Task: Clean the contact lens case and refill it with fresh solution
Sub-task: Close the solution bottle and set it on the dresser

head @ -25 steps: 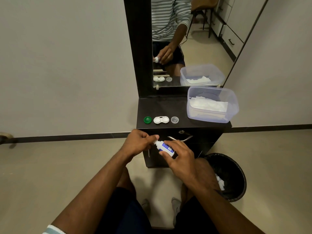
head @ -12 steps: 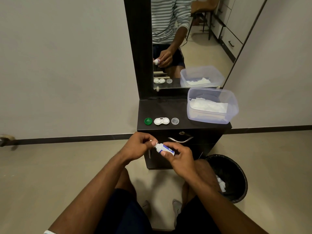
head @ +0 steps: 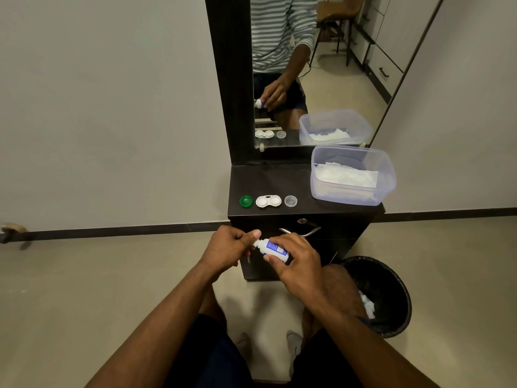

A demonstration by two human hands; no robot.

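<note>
A white contact lens case (head: 268, 201) lay open on the dark cabinet top, green cap (head: 246, 201) left, clear cap (head: 290, 201) right; the blue-labelled solution bottle (head: 272, 249) was tilted.

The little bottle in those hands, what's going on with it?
A person holds a small solution bottle in the right hand while the left hand pinches its cap end. On the dark cabinet top the open lens case lies between a green cap and a clear cap.
</note>
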